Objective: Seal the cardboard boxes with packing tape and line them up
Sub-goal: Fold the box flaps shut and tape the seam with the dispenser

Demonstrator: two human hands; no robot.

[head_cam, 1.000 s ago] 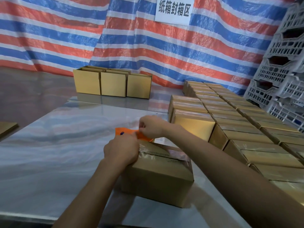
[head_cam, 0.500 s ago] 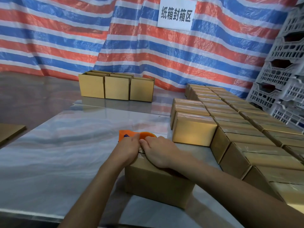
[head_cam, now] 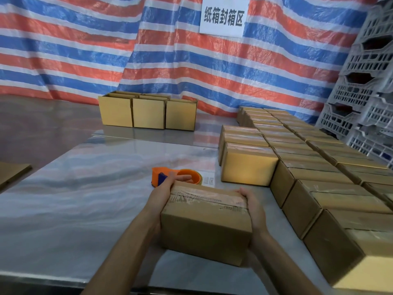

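Note:
A brown cardboard box (head_cam: pixel 204 226) with clear tape along its top seam sits near the front of the steel table (head_cam: pixel 85 199). My left hand (head_cam: pixel 163 194) grips its left end and my right hand (head_cam: pixel 253 206) grips its right end. Just behind the box lies an orange tape dispenser (head_cam: pixel 168 176), untouched, partly hidden by my left fingers. Rows of taped boxes (head_cam: pixel 308 177) run along the right side, the nearest one (head_cam: pixel 246 165) just beyond my right hand.
Three unsealed boxes (head_cam: pixel 148 112) stand in a row at the back. Grey plastic crates (head_cam: pixel 365 92) are stacked at the far right. A striped tarp hangs behind. A flat cardboard piece (head_cam: pixel 12 171) lies at the left edge.
My left hand let go of the tape dispenser, which now lies on the table. Both hands moved from the box's top seam to its two ends.

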